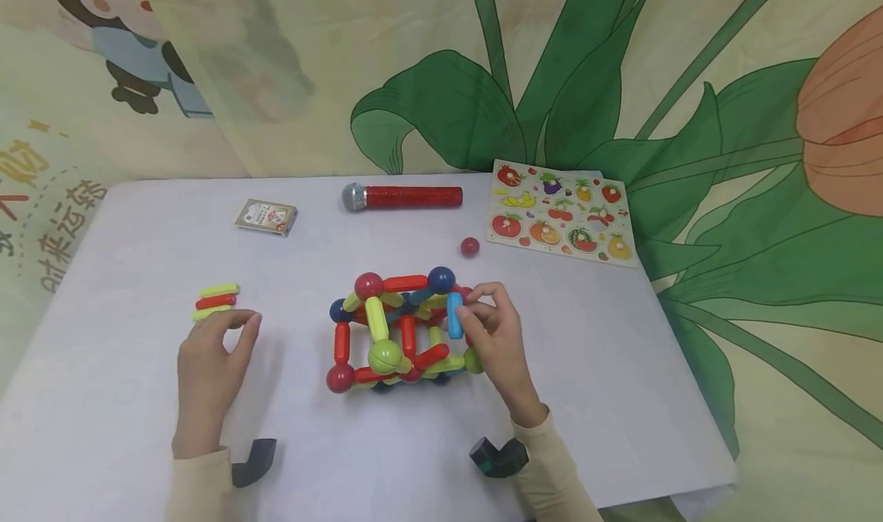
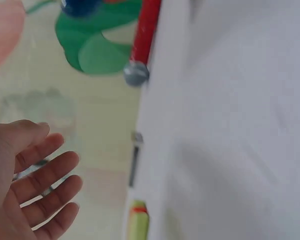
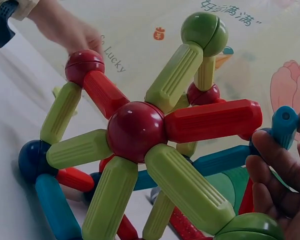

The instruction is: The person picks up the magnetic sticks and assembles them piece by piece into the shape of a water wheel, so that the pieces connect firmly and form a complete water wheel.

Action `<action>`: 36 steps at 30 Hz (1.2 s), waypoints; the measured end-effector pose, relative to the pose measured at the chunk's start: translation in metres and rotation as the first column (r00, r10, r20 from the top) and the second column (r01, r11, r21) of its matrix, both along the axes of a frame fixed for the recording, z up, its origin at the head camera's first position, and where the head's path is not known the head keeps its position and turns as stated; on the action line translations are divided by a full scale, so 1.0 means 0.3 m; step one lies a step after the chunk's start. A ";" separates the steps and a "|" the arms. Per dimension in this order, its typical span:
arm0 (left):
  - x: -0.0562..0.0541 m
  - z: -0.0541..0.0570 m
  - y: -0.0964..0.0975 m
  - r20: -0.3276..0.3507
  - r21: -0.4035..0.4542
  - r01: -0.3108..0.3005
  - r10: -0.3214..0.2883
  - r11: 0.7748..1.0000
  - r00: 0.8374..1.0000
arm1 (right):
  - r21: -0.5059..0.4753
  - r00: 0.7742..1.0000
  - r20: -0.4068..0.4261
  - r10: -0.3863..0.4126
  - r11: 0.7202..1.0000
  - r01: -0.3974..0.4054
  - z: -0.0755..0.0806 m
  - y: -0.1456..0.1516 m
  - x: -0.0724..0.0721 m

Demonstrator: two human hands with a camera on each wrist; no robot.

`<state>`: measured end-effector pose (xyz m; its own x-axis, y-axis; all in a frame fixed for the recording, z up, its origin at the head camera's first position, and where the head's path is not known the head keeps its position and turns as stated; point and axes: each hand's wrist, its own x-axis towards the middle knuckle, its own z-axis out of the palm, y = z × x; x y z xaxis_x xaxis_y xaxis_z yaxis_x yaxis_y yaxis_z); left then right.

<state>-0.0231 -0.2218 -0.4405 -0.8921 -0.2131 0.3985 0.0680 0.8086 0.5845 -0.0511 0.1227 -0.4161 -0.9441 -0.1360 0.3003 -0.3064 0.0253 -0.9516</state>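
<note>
A magnetic ball-and-stick structure of red, yellow-green and blue rods stands mid-table, with a large green ball (image 1: 384,356) towards its front and a red ball (image 3: 137,132) close up in the right wrist view. At its right side my right hand (image 1: 498,346) pinches a blue magnetic rod (image 1: 454,315) between thumb and fingers, upright beside the frame. My left hand (image 1: 207,372) is over the table at the left, its fingers (image 2: 45,175) loosely bent and holding nothing. Just beyond it lie several loose rods, a red rod (image 1: 215,303) between yellow-green ones.
Behind the structure are a loose red ball (image 1: 470,247) and a red microphone (image 1: 412,197). A small card box (image 1: 266,217) lies at the back left, and a fruit picture board (image 1: 562,214) at the back right. Printed cloth hangs behind the white table (image 1: 607,399).
</note>
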 end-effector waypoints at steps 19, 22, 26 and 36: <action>-0.013 -0.097 -0.118 0.314 0.083 -0.100 0.069 0.992 0.947 | 0.018 0.999 0.019 -0.048 0.999 0.047 0.001 0.006 -0.038; -0.012 -0.108 -0.116 0.306 0.082 -0.100 0.070 0.992 0.950 | 0.061 0.990 0.008 -0.137 0.989 0.137 -0.011 0.047 -0.103; -0.007 -0.113 -0.111 0.279 0.063 -0.107 0.085 0.992 0.957 | 0.272 0.977 0.017 -0.212 0.941 0.200 -0.058 0.111 -0.258; 0.012 -0.123 -0.075 0.263 0.026 -0.107 0.096 0.994 0.960 | 0.722 0.987 0.147 -0.062 0.688 -0.064 -0.186 0.136 -0.497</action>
